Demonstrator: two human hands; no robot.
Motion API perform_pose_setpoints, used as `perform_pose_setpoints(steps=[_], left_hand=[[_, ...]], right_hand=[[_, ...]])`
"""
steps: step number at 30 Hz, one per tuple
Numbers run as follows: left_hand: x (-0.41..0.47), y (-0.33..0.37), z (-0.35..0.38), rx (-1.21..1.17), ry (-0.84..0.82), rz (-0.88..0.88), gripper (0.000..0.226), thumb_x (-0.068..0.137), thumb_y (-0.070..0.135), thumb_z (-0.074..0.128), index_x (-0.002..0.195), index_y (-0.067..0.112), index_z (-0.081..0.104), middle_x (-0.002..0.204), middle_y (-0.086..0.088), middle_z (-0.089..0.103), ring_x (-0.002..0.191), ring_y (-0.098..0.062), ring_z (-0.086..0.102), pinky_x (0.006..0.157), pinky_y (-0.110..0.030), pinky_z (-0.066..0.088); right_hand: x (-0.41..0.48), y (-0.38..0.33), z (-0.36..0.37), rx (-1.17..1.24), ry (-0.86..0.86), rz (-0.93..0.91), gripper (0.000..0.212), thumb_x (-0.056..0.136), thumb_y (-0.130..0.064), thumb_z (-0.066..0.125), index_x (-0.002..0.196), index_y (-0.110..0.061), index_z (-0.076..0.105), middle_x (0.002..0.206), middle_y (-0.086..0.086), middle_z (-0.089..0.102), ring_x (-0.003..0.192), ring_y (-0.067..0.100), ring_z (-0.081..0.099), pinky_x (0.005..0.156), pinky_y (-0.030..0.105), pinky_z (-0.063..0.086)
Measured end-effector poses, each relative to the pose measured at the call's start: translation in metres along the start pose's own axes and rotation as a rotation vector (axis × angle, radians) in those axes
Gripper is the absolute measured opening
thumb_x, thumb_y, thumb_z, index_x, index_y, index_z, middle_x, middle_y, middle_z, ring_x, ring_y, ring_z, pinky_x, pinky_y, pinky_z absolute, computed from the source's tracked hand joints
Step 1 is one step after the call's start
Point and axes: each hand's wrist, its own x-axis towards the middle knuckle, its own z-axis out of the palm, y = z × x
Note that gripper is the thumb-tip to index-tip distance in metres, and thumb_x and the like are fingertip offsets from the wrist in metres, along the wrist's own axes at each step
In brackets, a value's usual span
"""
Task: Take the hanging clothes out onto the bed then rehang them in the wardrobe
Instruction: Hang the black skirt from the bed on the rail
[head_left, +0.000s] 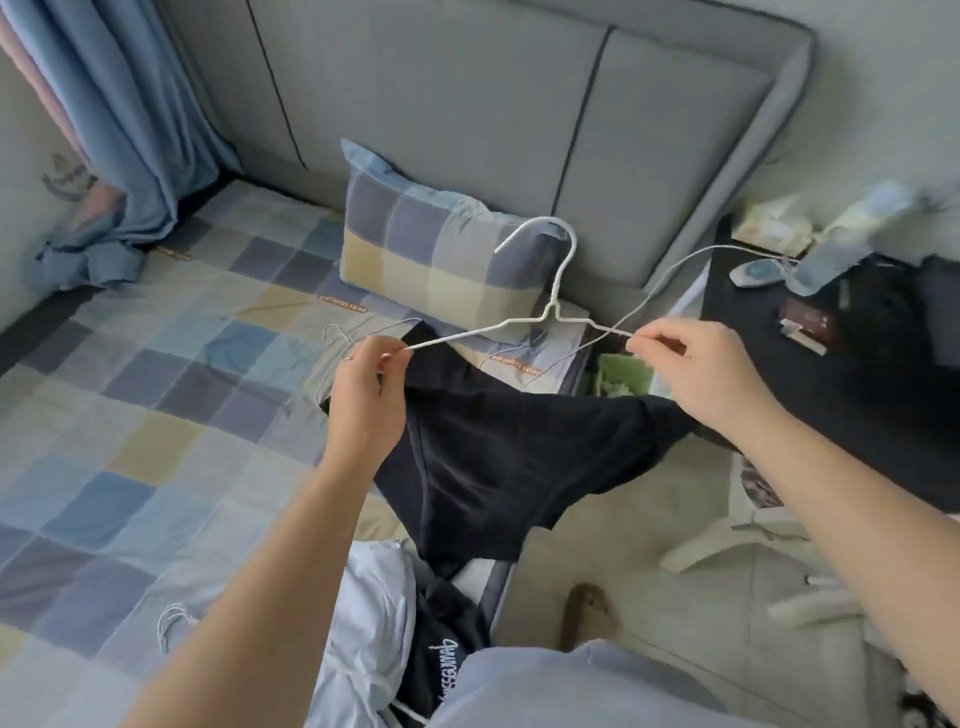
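A white wire hanger (550, 306) hangs in the air above the bed's edge, hook pointing up and left. My left hand (366, 389) pinches its left arm, and my right hand (701, 369) pinches its right end. A black garment (509, 457) droops below both hands, draped partly over the bed edge; which hand holds it is hidden. More clothes lie at the bed's near edge: a pale blue piece (363, 639) and a black one with white lettering (447, 654). Two spare wire hangers (337, 338) lie on the checked bedsheet (156, 395).
A checked pillow (436, 260) leans on the grey padded headboard (467, 104). Blue curtains (135, 130) hang at the left. A dark bedside table (841, 374) with clutter stands at the right, a green basket (623, 376) beside it. A white stool (727, 540) stands on the tiled floor.
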Motion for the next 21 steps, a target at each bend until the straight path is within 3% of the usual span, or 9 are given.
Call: perform_pose_setpoints(steps=[3, 6, 11, 13, 17, 21], left_hand=[[-0.017, 0.026, 0.026, -0.020, -0.090, 0.063, 0.012, 0.103, 0.029, 0.049, 0.098, 0.037, 0.056, 0.094, 0.019, 0.062, 0.094, -0.010, 0.059, 0.076, -0.029, 0.048], [-0.035, 0.058, 0.062, -0.050, -0.209, 0.158, 0.009, 0.103, 0.030, 0.050, 0.099, 0.035, 0.056, 0.091, 0.011, 0.063, 0.092, -0.019, 0.059, 0.076, -0.033, 0.049], [-0.077, 0.121, 0.129, -0.105, -0.393, 0.306, 0.010, 0.103, 0.029, 0.049, 0.099, 0.035, 0.055, 0.096, 0.014, 0.060, 0.098, -0.015, 0.056, 0.078, -0.023, 0.042], [-0.101, 0.150, 0.158, -0.119, -0.445, 0.362, 0.009, 0.103, 0.030, 0.049, 0.100, 0.034, 0.056, 0.097, 0.014, 0.060, 0.098, -0.014, 0.057, 0.080, -0.027, 0.044], [-0.160, 0.213, 0.213, -0.138, -0.544, 0.465, 0.010, 0.102, 0.034, 0.048, 0.097, 0.039, 0.054, 0.095, 0.013, 0.063, 0.092, -0.016, 0.060, 0.082, -0.041, 0.051], [-0.236, 0.280, 0.266, -0.151, -0.669, 0.597, 0.011, 0.101, 0.035, 0.048, 0.095, 0.042, 0.053, 0.092, 0.015, 0.063, 0.090, -0.016, 0.061, 0.077, -0.040, 0.052]], right_hand=[[-0.048, 0.016, -0.034, 0.004, 0.066, 0.096, 0.014, 0.091, -0.027, 0.066, 0.078, -0.025, 0.070, 0.070, -0.004, 0.068, 0.068, 0.011, 0.061, 0.059, 0.015, 0.041], [-0.103, 0.036, -0.072, -0.014, 0.120, 0.201, 0.013, 0.091, -0.029, 0.064, 0.081, -0.030, 0.072, 0.070, -0.012, 0.067, 0.067, 0.005, 0.061, 0.059, 0.014, 0.043], [-0.198, 0.065, -0.144, -0.076, 0.216, 0.348, 0.013, 0.091, -0.030, 0.064, 0.081, -0.029, 0.072, 0.073, -0.007, 0.068, 0.071, 0.009, 0.061, 0.068, 0.029, 0.048], [-0.237, 0.075, -0.172, -0.092, 0.252, 0.391, 0.016, 0.091, -0.035, 0.061, 0.078, -0.031, 0.070, 0.072, -0.003, 0.066, 0.069, 0.013, 0.060, 0.067, 0.029, 0.047], [-0.311, 0.088, -0.225, -0.094, 0.334, 0.438, 0.024, 0.092, -0.042, 0.059, 0.078, -0.025, 0.070, 0.068, 0.001, 0.066, 0.053, 0.007, 0.055, 0.047, 0.014, 0.036], [-0.380, 0.100, -0.276, -0.085, 0.384, 0.460, 0.019, 0.093, -0.038, 0.060, 0.081, -0.028, 0.070, 0.067, -0.009, 0.065, 0.052, 0.007, 0.054, 0.055, 0.026, 0.043]])
